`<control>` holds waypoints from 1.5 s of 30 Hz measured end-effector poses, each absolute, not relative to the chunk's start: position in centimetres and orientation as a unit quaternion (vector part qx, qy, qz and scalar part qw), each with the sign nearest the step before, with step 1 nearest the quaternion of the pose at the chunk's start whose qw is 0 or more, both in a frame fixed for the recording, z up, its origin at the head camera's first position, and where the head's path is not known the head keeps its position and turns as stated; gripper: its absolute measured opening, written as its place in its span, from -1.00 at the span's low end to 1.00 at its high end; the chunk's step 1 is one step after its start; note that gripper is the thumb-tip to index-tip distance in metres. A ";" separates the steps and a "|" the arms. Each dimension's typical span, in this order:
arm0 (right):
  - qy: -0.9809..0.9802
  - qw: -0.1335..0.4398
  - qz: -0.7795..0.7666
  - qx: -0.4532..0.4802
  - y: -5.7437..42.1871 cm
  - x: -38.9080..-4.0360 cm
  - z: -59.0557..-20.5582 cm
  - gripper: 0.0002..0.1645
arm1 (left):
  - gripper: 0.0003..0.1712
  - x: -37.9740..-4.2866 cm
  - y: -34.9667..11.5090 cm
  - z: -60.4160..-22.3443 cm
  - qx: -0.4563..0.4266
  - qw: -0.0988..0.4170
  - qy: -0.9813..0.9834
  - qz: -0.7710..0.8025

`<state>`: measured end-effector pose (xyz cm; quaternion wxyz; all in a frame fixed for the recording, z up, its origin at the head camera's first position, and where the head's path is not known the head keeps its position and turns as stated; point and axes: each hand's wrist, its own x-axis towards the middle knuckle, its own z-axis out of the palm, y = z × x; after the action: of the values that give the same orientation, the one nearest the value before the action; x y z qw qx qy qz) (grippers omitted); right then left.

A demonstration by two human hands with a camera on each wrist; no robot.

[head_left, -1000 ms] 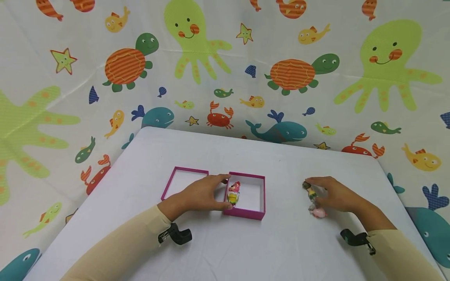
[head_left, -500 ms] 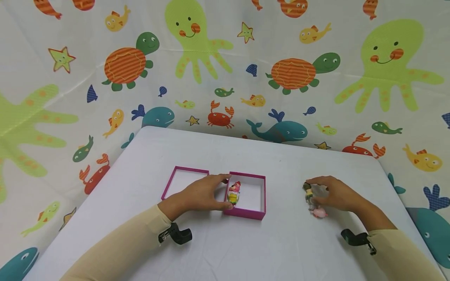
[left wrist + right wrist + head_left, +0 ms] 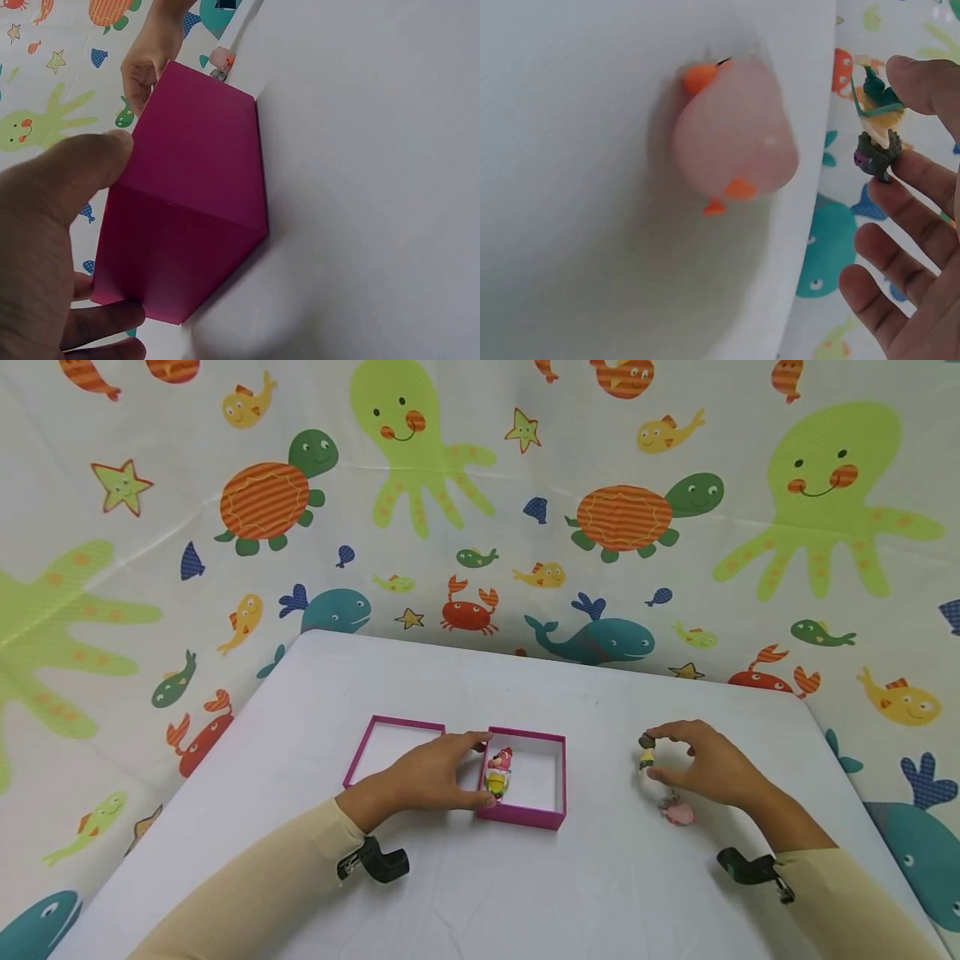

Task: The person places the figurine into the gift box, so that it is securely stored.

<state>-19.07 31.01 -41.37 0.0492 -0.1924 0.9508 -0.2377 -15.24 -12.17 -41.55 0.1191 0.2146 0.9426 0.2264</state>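
My left hand (image 3: 435, 772) grips the magenta box (image 3: 521, 815), thumb at its near left corner and fingertips at the far left one. In the left wrist view the thumb and fingers press against the box walls (image 3: 195, 142). Inside the box, along its left side, lies a small figurine (image 3: 498, 772) with a pink head and yellow-green clothes. My right hand (image 3: 712, 768) pinches another figurine (image 3: 646, 753), dark on top with yellow and green below, between thumb and fingers. In the right wrist view this figurine (image 3: 879, 142) hangs upside down from that camera's angle, the remaining fingers spread.
A pink toy (image 3: 681, 813) with orange beak and feet, seen large in the right wrist view, lies on the white table (image 3: 592, 877) below my right hand. Beside it is a small grey thing (image 3: 665, 806). A magenta-rimmed lid or tray (image 3: 408, 723) lies left of the box, partly behind my left hand.
My right hand has lifted the dark-topped figurine up and slightly left, away from the pink toy and grey thing. The left hand and box have stayed put.
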 end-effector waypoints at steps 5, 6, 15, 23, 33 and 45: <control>0.954 0.030 -0.228 -0.194 29.8 -18.9 -40.6 -0.21 | 0.15 -15.2 -12.2 -41.6 0.215 0.120 0.942 0.227; 0.954 0.027 -0.227 -0.196 29.6 -18.9 -40.5 -0.22 | 0.15 -15.2 -12.2 -41.6 0.215 0.120 0.942 0.228; 0.954 0.023 -0.220 -0.202 27.7 -18.6 -39.6 -0.23 | 0.16 -15.1 -12.2 -41.9 0.211 0.113 0.945 0.222; 0.952 0.006 -0.217 -0.217 25.4 -18.5 -38.9 -0.25 | 0.18 -15.3 -12.2 -41.9 0.210 0.113 0.945 0.225; 0.945 0.001 -0.223 -0.239 23.1 -18.6 -38.3 -0.23 | 0.17 -15.4 -12.4 -42.1 0.220 0.103 0.943 0.229; 0.945 0.010 -0.212 -0.249 20.6 -18.6 -38.1 -0.25 | 0.18 -15.5 -12.4 -42.3 0.222 0.100 0.943 0.227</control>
<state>-18.64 20.59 -38.06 0.0096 -0.2488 0.9450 -0.2123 -15.50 -12.37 -42.27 0.1000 0.2218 0.9429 0.2274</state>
